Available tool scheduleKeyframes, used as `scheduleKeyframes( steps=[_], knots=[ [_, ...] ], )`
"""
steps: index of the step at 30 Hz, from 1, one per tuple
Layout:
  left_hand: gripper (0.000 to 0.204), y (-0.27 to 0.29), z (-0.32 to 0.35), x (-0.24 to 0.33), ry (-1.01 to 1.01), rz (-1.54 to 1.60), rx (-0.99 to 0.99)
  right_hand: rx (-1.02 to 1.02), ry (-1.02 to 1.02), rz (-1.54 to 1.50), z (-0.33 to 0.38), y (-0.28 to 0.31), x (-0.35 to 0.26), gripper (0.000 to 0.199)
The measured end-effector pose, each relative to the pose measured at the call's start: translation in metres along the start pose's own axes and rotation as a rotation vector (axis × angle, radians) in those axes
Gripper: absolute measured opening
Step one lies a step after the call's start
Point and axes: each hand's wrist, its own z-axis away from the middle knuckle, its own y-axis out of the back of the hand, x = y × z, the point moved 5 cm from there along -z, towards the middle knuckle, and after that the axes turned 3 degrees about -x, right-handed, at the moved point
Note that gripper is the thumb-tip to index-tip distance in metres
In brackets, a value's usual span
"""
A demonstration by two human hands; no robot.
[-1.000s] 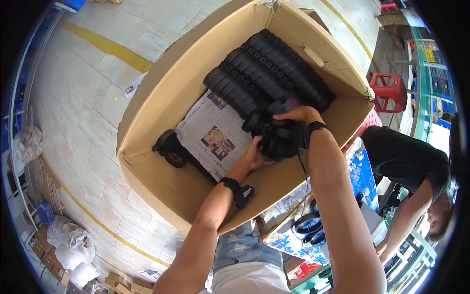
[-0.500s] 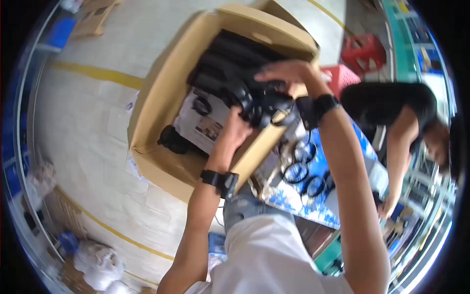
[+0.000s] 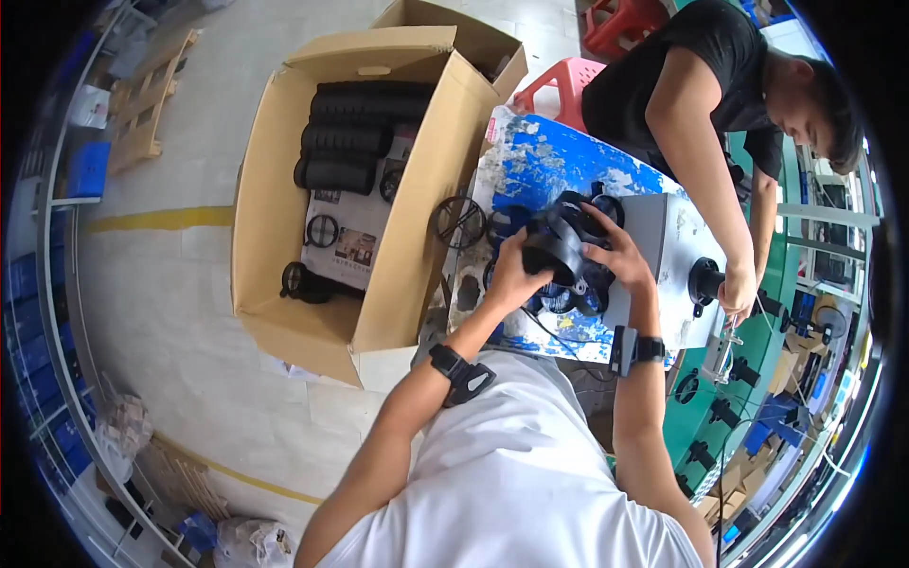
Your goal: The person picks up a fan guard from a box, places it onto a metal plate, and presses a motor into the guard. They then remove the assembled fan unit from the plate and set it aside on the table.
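Note:
Over the blue-painted table point(image 3: 530, 156) I hold a cluster of black round plastic parts. My left hand point(image 3: 516, 276) is closed on a black cup-shaped part point(image 3: 552, 257), thumb along its rim. My right hand point(image 3: 622, 257) is closed around the right side of the cluster, its fingers on a black ringed part point(image 3: 579, 218); whether these parts are joined I cannot tell. More black rings point(image 3: 592, 295) lie beneath, partly hidden by my hands. A black spoked ring point(image 3: 460, 222) sits at the table's left edge.
A tall cardboard box point(image 3: 402, 218) stands left of the table, holding ribbed black cylinders point(image 3: 346, 142) and loose rings. To the right, a co-worker's hand point(image 3: 739, 292) works near a black part point(image 3: 704, 281) on a grey-white box point(image 3: 663, 237). Red stools point(image 3: 568, 80) stand behind.
Both my hands have come out of the cardboard box and moved right over the table, carrying black parts. My view has shifted right too. The co-worker leans further over the table.

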Motion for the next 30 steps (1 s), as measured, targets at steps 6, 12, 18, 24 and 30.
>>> scheduleKeyframes(
  steps=[6,12,18,24,30],
  knots=[
    [0.074,0.003,0.002,0.026,-0.078,-0.371,0.061,0.192,-0.026,-0.092,0.039,0.012,0.063,0.076],
    [0.042,0.078,0.006,0.014,-0.182,-0.63,0.37,0.444,-0.203,0.305,0.06,0.013,0.073,0.064],
    [0.067,0.095,0.009,-0.055,0.066,-0.853,0.2,0.583,0.014,0.381,0.106,-0.031,0.074,0.045],
    [0.055,0.096,0.019,-0.031,-0.163,-0.648,0.225,0.563,-0.12,0.249,0.147,-0.049,0.086,0.043],
    [0.05,0.072,0.058,0.077,-0.521,-0.628,0.073,0.557,0.003,-0.312,0.148,-0.049,0.048,0.047]
  ],
)
